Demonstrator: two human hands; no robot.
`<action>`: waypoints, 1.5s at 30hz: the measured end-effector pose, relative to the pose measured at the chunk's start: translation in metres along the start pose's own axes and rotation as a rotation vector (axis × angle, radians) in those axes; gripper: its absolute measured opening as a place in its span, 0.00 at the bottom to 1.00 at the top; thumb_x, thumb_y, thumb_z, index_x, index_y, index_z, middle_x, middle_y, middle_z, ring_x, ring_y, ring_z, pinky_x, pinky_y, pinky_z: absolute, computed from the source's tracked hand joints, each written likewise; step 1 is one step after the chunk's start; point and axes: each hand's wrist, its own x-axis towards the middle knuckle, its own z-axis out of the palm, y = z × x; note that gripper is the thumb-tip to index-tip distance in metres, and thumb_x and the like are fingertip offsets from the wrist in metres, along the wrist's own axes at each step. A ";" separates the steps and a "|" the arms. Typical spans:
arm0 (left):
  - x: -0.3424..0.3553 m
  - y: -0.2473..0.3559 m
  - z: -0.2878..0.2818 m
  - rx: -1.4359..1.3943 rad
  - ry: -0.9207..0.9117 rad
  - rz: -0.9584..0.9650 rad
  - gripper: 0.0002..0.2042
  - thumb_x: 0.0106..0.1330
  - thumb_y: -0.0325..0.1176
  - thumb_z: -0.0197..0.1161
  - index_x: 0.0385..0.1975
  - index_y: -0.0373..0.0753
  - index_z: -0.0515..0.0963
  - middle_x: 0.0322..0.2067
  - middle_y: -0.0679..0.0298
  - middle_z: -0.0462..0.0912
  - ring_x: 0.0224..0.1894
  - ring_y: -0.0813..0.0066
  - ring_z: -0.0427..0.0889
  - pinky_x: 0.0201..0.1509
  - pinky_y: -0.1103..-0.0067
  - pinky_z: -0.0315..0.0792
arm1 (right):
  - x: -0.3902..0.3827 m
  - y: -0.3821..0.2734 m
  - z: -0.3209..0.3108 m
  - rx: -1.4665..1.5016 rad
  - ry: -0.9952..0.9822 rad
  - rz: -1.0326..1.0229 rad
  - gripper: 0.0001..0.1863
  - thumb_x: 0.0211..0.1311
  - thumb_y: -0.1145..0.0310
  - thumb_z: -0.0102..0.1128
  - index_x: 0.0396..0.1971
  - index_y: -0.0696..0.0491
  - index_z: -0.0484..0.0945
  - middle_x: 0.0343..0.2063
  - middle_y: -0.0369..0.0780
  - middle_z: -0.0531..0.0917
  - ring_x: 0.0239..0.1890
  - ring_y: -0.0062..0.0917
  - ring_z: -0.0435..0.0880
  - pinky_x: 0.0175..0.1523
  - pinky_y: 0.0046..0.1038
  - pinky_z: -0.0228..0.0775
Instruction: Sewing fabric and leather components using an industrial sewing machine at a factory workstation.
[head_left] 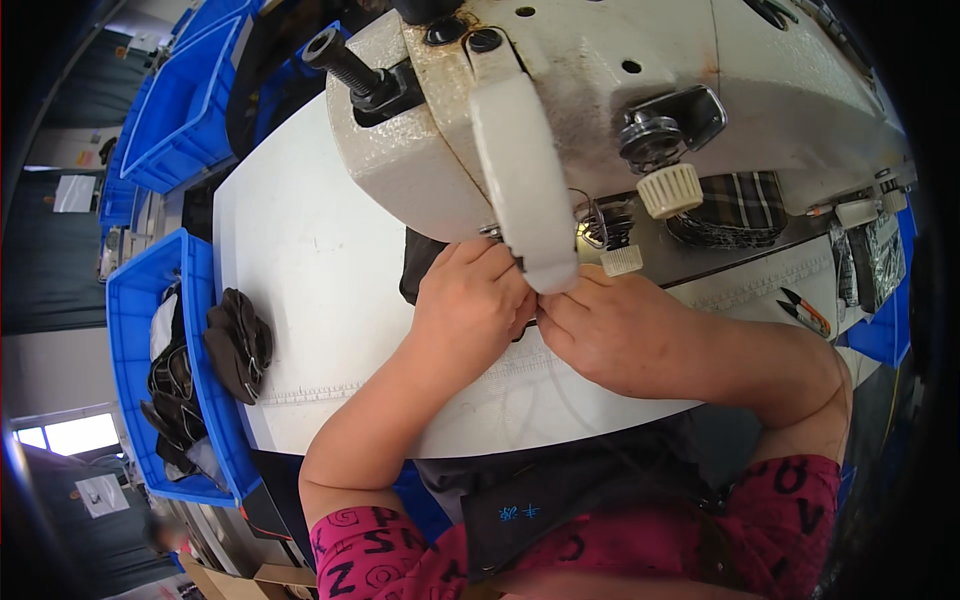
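A large cream sewing machine (pixel 600 90) stands over the white table, its rounded white guard hanging just above my fingers. Dark fabric (pixel 418 265) lies under the machine's head, showing mostly beyond my left hand. My left hand (pixel 470 300) is closed on this fabric, fingers curled and knuckles up. Close against it, my right hand (pixel 610 325) has its fingers bent and pressed together at the fabric's near edge. A small dark bit of cloth shows between the two hands. The fingertips and needle are hidden by the guard and the hands.
Plaid fabric pieces (pixel 740 210) are stacked under the machine's arm. Thread snips (pixel 805 312) and a clear plastic package (pixel 880 260) lie at the right. At the left, a blue bin (pixel 120 350) holds dark cloth pieces, with a dark bundle (pixel 237 345) beside it on the table.
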 end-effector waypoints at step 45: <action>0.002 0.004 -0.002 -0.018 -0.003 -0.129 0.15 0.55 0.26 0.72 0.44 0.39 0.86 0.41 0.62 0.85 0.42 0.59 0.85 0.46 0.70 0.80 | 0.000 0.006 -0.002 -0.121 -0.111 0.088 0.17 0.59 0.69 0.59 0.45 0.62 0.82 0.50 0.51 0.86 0.45 0.32 0.88 0.51 0.36 0.76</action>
